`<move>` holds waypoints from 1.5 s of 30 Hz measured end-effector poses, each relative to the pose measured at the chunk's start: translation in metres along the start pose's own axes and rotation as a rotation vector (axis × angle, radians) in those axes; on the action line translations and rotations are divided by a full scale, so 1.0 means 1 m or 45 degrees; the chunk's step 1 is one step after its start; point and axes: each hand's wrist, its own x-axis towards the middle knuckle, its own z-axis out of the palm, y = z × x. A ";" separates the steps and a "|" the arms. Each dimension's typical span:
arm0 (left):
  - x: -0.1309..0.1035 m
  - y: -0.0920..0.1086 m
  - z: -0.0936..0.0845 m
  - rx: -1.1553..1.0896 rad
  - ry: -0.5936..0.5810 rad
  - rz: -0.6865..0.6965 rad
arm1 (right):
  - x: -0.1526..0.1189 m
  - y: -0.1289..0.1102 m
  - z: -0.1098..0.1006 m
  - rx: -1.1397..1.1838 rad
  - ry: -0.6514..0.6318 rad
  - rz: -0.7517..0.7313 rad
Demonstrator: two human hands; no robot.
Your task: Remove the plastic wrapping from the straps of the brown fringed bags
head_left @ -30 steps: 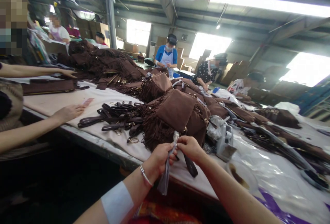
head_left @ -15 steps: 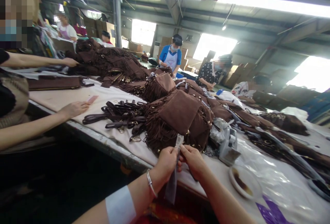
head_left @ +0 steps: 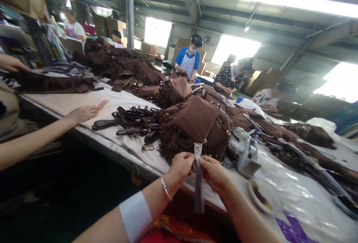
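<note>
A slim brown tassel [head_left: 199, 192] in clear plastic wrap hangs upright in front of me, its crinkled top sticking up above my fingers. My left hand [head_left: 180, 167] pinches its upper part from the left side. From the right, the fingers of my right hand [head_left: 214, 173] are closed on the same upper part. Just beyond my hands sits a brown fringed bag [head_left: 197, 118] with gold-coloured hardware. Dark straps [head_left: 131, 122] with metal clips lie in a heap to its left.
A tape dispenser [head_left: 248, 157], a tape roll [head_left: 264, 196] and clear plastic sheeting [head_left: 302, 191] lie on the right. More brown bags [head_left: 120, 62] are piled farther back. A co-worker's hand [head_left: 82, 114] rests at left near a pink-marked strip [head_left: 103, 104]. Other people stand across the table.
The tassel has swung from slanted to hanging straight and faces me more fully. My hands have shifted slightly right and spread a little. At left, the co-worker's dark brown piece has moved.
</note>
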 end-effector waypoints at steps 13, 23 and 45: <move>-0.001 -0.013 0.001 0.284 0.292 0.288 | -0.003 -0.001 0.008 -0.194 0.142 -0.057; -0.007 -0.011 -0.008 0.714 0.279 0.723 | 0.002 -0.001 0.016 -0.741 0.376 -0.346; -0.005 0.023 -0.019 1.032 -0.042 0.956 | -0.004 -0.011 0.016 -1.292 0.311 -0.713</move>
